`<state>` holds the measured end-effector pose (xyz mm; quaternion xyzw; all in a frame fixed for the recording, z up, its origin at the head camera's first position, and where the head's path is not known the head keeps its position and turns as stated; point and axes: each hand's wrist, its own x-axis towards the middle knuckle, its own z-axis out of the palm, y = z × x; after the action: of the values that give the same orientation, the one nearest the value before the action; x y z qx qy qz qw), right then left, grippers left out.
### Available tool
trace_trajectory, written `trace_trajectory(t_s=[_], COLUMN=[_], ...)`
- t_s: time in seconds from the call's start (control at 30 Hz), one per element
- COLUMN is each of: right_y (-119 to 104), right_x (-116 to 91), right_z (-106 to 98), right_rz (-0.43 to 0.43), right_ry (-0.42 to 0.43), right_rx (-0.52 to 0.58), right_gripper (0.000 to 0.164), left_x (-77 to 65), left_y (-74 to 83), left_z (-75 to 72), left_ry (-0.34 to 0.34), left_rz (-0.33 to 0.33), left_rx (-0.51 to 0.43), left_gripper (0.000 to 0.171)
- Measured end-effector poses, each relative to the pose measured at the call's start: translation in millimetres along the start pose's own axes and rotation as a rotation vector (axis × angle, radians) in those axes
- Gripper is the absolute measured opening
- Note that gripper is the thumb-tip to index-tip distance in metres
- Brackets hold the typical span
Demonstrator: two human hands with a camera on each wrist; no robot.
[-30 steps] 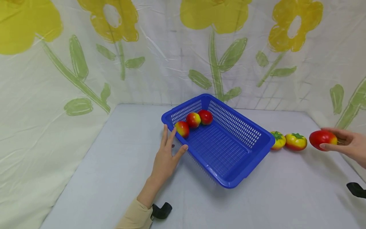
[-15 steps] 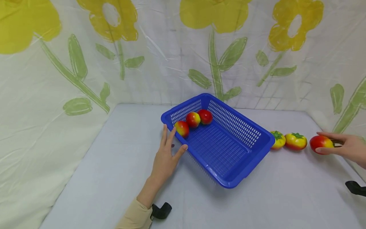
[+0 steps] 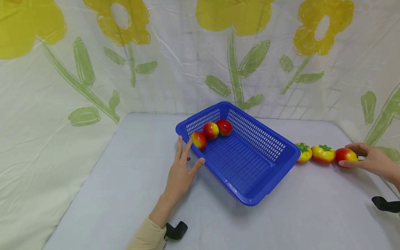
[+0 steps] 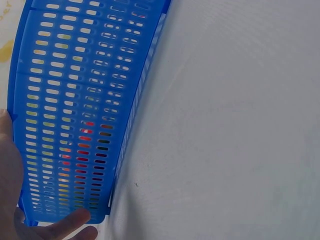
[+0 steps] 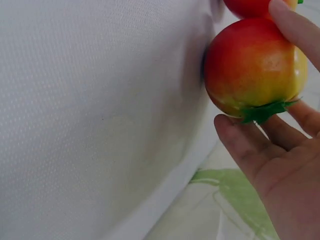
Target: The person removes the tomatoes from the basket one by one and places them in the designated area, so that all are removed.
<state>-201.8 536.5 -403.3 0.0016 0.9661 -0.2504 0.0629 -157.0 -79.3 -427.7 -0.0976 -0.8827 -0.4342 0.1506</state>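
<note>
My right hand [image 3: 372, 161] holds a glossy red-and-yellow rounded fruit [image 3: 346, 157], apparently plastic, between thumb and fingers, at the right end of a row with two green-leaved, yellow-and-red fruits [image 3: 323, 155]. I judge it light, stiff, slippery; best gripped across its sides. My left hand [image 3: 179, 178], fingers spread, meets the blue perforated plastic basket [image 3: 247, 163].

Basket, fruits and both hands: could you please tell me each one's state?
Blue basket: open side up, partly filled.
Three fruits inside: lying at its left end.
Two fruits outside: upright.
Rightmost fruit: on its side, held.
Right hand: pinching that fruit.
Left hand: spread beside the basket.
</note>
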Motion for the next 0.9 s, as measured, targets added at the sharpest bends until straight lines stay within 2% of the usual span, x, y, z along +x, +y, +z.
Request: trace_trajectory(t_s=[0.23,0.5,0.57,0.8,0.9], right_y=[-1,6,6,4,6], right_x=[-3,-6,-6,-6,-5], right_z=[-3,-9,-10,-9,-8], right_rz=[0.015,-0.025,-0.010,0.087,0.090], right_ry=[-0.063,-0.140,-0.148,-0.071,-0.056], right_rx=[0.016,0.055,0.070,0.152,0.145], right_gripper=[0.079,0.075,0.078,0.100,0.098], left_x=[-0.6,-0.7,-0.5,-0.6,-0.7], left_y=[0.3,0.3,0.4,0.4,-0.3], left_z=[0.0,0.3,0.5,1.0,1.4], left_ry=[-0.001,-0.001,0.000,0.010,0.012], left_rz=[-0.004,-0.012,-0.010,0.003,0.005], left_rx=[0.003,0.010,0.011,0.006,0.005], left_gripper=[0.077,0.077,0.077,0.076,0.076])
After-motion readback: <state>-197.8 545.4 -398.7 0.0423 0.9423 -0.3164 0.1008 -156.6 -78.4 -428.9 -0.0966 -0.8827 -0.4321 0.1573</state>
